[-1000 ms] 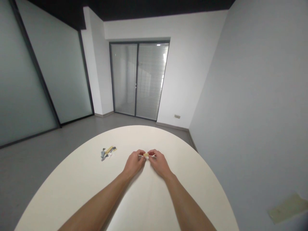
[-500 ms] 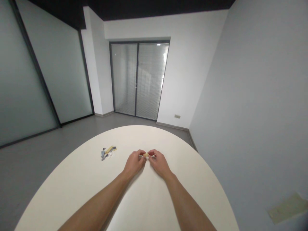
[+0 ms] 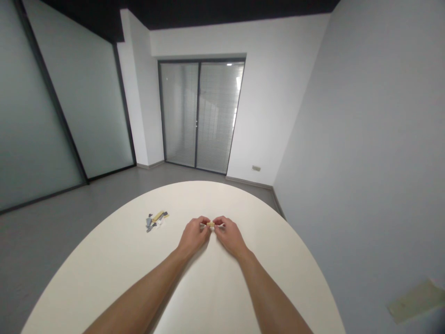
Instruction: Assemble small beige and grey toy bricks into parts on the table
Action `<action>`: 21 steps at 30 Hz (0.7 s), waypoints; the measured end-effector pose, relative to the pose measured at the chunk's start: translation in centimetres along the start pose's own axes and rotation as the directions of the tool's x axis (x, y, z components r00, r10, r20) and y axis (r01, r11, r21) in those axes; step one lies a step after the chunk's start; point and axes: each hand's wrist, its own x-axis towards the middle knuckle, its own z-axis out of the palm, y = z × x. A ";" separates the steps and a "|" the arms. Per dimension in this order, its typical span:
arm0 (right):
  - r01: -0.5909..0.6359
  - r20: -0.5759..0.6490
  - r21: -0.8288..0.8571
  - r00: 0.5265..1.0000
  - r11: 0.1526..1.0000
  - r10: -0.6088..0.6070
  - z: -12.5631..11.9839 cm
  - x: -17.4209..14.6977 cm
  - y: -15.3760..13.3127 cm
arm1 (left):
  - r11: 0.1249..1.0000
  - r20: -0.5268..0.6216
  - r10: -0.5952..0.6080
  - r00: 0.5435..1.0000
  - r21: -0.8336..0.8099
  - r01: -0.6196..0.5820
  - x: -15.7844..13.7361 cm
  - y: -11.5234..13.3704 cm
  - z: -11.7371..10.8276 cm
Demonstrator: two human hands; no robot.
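Observation:
Between my two hands is a small tan building-brick piece [image 3: 210, 224] with a white part under it, just above or on the table; I cannot tell which. My left hand [image 3: 194, 234] pinches it from the left with thumb and fingertips. From the right, my right hand [image 3: 227, 234] is closed on its other side in a matching pinch. The fingers cover much of the piece. Off to the left lies a loose pile of small building bricks [image 3: 158, 216], coloured tan, grey, dark grey and white.
The round white table [image 3: 205, 292] carries the pile and both forearms, its curved edge running all around. A glass door [image 3: 198, 116] with blinds stands beyond it. A frosted partition [image 3: 79, 93] is on the left, a plain wall [image 3: 375, 153] close on the right.
The fingertips and the small tan piece have shifted very slightly. Both hands keep their pinch, and the pile lies as before.

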 end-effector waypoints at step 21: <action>-0.004 0.002 -0.017 1.000 1.000 0.004 -0.2 -0.1 -0.4 | 0.999 -0.014 0.022 1.000 0.035 -0.021 0.1 0.0 0.0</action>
